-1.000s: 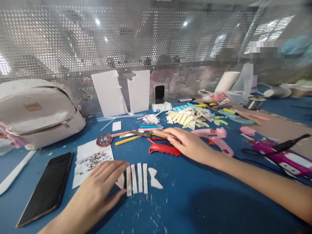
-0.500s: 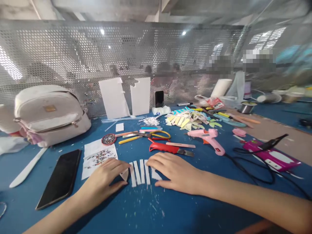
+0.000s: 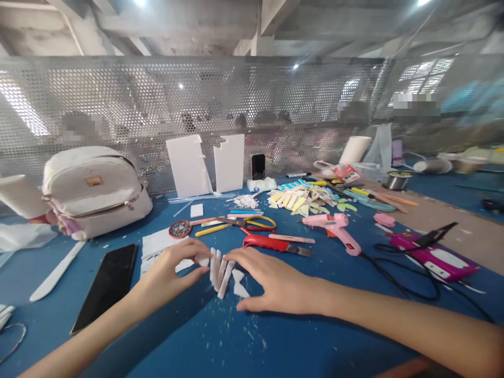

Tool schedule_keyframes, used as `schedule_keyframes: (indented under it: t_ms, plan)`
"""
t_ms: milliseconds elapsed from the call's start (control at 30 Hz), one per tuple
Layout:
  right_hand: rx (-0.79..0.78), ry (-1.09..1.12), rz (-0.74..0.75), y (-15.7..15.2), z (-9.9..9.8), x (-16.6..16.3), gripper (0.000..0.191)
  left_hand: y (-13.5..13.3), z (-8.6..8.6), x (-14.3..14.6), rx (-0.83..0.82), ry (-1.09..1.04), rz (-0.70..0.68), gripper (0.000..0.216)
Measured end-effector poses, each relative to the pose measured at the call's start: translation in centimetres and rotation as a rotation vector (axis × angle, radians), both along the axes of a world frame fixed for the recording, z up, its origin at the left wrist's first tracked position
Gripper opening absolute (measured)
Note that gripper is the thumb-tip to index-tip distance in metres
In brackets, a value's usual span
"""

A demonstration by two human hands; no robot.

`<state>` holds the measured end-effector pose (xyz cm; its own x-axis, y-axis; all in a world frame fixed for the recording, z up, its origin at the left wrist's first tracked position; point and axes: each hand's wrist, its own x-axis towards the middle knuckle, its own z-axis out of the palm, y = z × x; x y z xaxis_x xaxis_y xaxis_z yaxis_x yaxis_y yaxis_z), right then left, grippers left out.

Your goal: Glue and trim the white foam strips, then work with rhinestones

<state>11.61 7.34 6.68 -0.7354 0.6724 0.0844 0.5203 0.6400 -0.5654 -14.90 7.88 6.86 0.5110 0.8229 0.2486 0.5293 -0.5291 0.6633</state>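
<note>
Several white foam strips [image 3: 219,270] stand bunched together on the blue table [image 3: 275,336], pressed between my two hands. My left hand [image 3: 169,270] pinches them from the left with thumb and fingers. My right hand [image 3: 271,281] pushes against them from the right, fingers extended and thumb low. A curved white foam scrap [image 3: 239,283] lies just under my right fingers. A red-handled utility knife [image 3: 271,243] lies right behind my right hand.
A black phone [image 3: 107,283] and a paper with glitter [image 3: 157,247] lie to the left, and a white backpack [image 3: 94,189] further back. A pink glue gun [image 3: 334,227], scissors [image 3: 252,223], coloured foam pieces [image 3: 303,197], white foam boards [image 3: 205,164] and a magenta tool with black cable [image 3: 433,257] crowd the table.
My right hand came back from the red knife to the foam strips. The strips, which lay flat side by side, are now gathered and tipped up between both hands.
</note>
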Motion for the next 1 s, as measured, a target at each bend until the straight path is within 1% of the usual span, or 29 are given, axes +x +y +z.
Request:
schedule_keyframes:
  t_ms: [67, 100, 133, 200, 267, 333, 400, 467, 600, 700, 800, 833, 900, 967, 1000]
  plan:
    - [-0.062, 0.081, -0.028, -0.1, -0.3, -0.8, 0.091, 0.2, 1.0, 1.0, 0.096, -0.017, -0.049, 0.016]
    - [-0.095, 0.125, -0.039, -0.1, -0.5, -1.2, 0.093, 0.3, 1.5, 1.5, 0.129, -0.03, -0.06, 0.016]
    - [-0.131, 0.176, -0.054, 0.0, -0.6, -1.7, 0.091, 0.5, 2.0, 2.0, 0.14, -0.036, -0.064, 0.016]
    - [-0.211, 0.291, -0.069, 0.2, -0.9, -2.4, 0.082, 0.9, 2.8, 2.9, 0.145, -0.038, -0.07, 0.015]
    - [-0.299, 0.408, -0.07, 0.5, -1.1, -3.0, 0.066, 1.4, 3.5, 3.5, 0.132, -0.031, -0.063, 0.013]
    - [-0.458, 0.522, -0.097, 0.6, -1.0, -3.3, 0.049, 1.9, 3.9, 3.7, 0.108, -0.026, -0.04, 0.019]
    - [-0.653, 0.609, -0.123, 0.4, -0.5, -3.1, 0.041, 2.2, 4.0, 3.7, 0.066, -0.035, -0.013, 0.031]
    - [-0.796, 0.622, -0.117, 0.0, 0.3, -2.7, 0.042, 2.3, 3.8, 3.5, -0.005, -0.058, 0.006, 0.038]
    - [-0.984, 0.621, -0.079, -0.8, 1.1, -0.9, 0.042, 2.0, 2.8, 2.4, -0.185, -0.105, 0.025, 0.037]
    - [-1.128, 0.646, -0.016, -0.9, 0.9, 0.4, 0.037, 1.1, 1.7, 1.8, -0.29, -0.121, -0.002, 0.035]
    - [-1.215, 0.624, 0.036, -0.7, 0.4, 1.1, 0.04, 0.1, 0.7, 1.9, -0.351, -0.13, -0.058, 0.029]
    - [-1.242, 0.611, 0.049, -0.5, 0.2, 1.1, 0.043, -0.3, 0.5, 2.1, -0.367, -0.135, -0.078, 0.034]
    - [-1.281, 0.59, 0.068, -0.1, 0.1, 1.2, 0.049, -1.0, 0.0, 2.6, -0.386, -0.152, -0.118, 0.053]
    - [-1.294, 0.572, 0.086, 0.3, 0.0, 1.1, 0.052, -1.7, -0.4, 3.1, -0.372, -0.165, -0.134, 0.06]
    - [-1.296, 0.558, 0.096, 0.5, -0.1, 1.1, 0.052, -2.0, -0.5, 3.4, -0.339, -0.158, -0.126, 0.06]
